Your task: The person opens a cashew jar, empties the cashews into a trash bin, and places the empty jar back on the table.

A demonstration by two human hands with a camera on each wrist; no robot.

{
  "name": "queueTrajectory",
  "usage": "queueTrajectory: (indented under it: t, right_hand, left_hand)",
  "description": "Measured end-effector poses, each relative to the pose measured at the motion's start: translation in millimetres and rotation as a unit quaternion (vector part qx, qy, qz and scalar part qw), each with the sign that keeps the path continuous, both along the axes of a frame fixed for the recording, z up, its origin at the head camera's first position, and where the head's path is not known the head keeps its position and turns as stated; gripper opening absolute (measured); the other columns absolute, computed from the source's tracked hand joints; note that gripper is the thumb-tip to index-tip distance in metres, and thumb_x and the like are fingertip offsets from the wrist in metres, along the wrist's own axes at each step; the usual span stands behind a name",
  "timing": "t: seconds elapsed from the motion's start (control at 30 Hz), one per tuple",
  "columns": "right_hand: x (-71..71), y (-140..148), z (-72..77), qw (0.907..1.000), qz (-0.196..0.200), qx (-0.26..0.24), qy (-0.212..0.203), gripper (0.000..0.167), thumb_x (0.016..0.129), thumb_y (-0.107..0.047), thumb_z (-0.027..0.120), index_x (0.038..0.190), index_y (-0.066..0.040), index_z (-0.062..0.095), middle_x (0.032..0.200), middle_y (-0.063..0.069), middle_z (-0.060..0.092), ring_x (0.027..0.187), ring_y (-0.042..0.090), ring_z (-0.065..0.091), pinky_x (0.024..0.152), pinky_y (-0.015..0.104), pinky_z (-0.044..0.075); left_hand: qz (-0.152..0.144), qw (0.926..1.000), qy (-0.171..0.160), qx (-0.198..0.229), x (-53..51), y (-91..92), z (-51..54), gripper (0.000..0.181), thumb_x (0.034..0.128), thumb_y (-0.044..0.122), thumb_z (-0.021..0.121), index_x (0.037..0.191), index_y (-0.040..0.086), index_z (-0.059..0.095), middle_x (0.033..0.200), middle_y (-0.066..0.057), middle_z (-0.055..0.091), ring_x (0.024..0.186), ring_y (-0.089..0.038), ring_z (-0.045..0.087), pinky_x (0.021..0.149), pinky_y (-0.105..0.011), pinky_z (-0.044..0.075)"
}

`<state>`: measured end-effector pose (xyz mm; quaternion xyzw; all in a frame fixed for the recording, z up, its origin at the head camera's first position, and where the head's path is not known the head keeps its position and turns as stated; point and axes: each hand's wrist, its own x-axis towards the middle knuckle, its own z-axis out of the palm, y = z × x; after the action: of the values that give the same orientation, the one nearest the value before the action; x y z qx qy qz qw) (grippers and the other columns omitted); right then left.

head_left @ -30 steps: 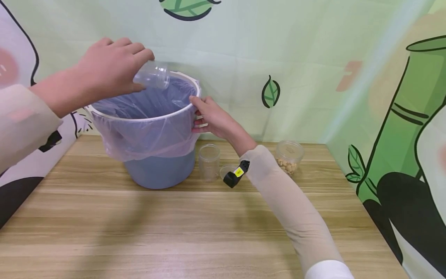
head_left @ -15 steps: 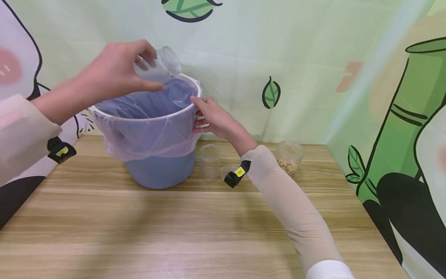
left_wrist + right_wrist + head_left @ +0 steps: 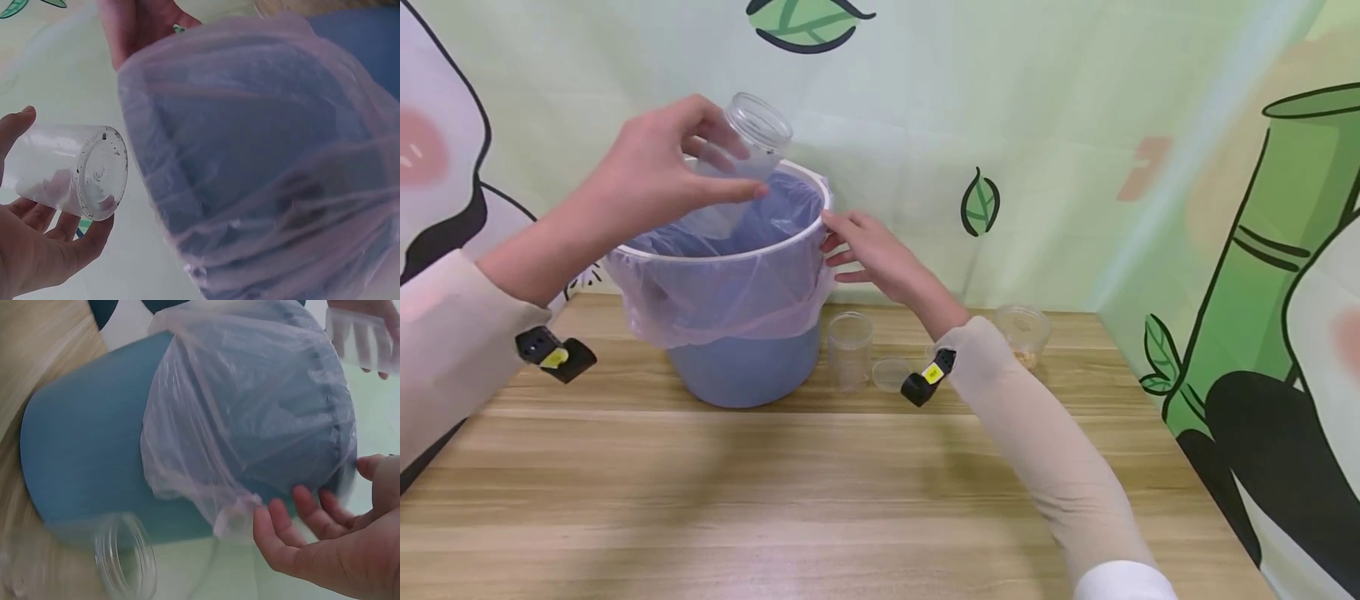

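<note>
A round blue plastic bin (image 3: 745, 371) is standing on a pale wood-grain tabletop (image 3: 775, 500), with a translucent pinkish plastic liner (image 3: 722, 300) draping over its white rim (image 3: 700, 257). A person in cream-coloured sleeves (image 3: 1052, 450) is reaching to the bin with both bare hands.

The left hand (image 3: 662, 167) is holding a clear, cylindrical plastic jar (image 3: 748, 171) over the bin's opening, bent fingers on one side and thumb on the other. The jar is tilting, its round mouth pointing upward and toward the bin's right side. From the left wrist, small dark specks are showing around the jar's base.

The right hand (image 3: 880, 254) is hovering along the bin's right edge, its fingers parting loosely and bending a little; the thumb tip is meeting the rim, though how firmly I cannot tell.

Just right of the bin, a second clear cylindrical container (image 3: 850, 354) is standing upright. Slightly farther right of the bin, a flat, clear round disc (image 3: 891, 375) is lying. Well to the bin's right, a squat clear tub (image 3: 1026, 329) with tan pieces inside is standing, partly hidden by a sleeve. Behind the bin, a pale green fabric backdrop (image 3: 887, 108) with cartoon leaves is hanging.
</note>
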<state>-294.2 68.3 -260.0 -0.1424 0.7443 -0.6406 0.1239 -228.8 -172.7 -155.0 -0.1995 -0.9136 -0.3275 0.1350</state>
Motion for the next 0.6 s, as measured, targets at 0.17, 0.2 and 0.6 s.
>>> queueTrajectory:
  t: [0.17, 0.2, 0.6]
  right_hand:
    - [0.6, 16.0, -2.3, 0.9972, 0.015, 0.049, 0.055, 0.037, 0.108, -0.037, 0.047, 0.127, -0.006, 0.055, 0.125, 0.018, 0.064, 0.115, 0.034, 0.063, 0.099, 0.051, 0.052]
    - [0.6, 19.3, -3.3, 0.9966, 0.014, 0.056, 0.059, 0.037, 0.108, -0.037, 0.047, 0.128, -0.006, 0.054, 0.125, 0.016, 0.065, 0.115, 0.033, 0.064, 0.099, 0.050, 0.052]
    - [6.4, 54.7, -14.5, 0.9841, -0.003, 0.148, 0.098, 0.036, 0.108, -0.029, 0.048, 0.136, -0.008, 0.054, 0.125, 0.012, 0.068, 0.111, 0.026, 0.067, 0.094, 0.041, 0.055]
  left_hand:
    - [-0.013, 0.9992, -0.009, 0.036, 6.5, 6.8, -2.3, 0.061, 0.0793, 0.044, 0.087, 0.123, 0.015, 0.056, 0.124, 0.000, 0.064, 0.120, -0.024, 0.061, 0.081, -0.027, 0.048]
    - [-0.018, 0.9989, -0.008, 0.043, 8.4, 8.6, -2.6, 0.059, 0.0791, 0.043, 0.087, 0.121, 0.015, 0.057, 0.124, 0.001, 0.065, 0.120, -0.023, 0.062, 0.080, -0.026, 0.047]
    - [-0.087, 0.9917, 0.005, 0.095, 30.2, 32.6, -12.7, 0.049, 0.0811, 0.034, 0.087, 0.116, 0.013, 0.059, 0.118, 0.003, 0.068, 0.109, -0.016, 0.066, 0.076, -0.022, 0.053]
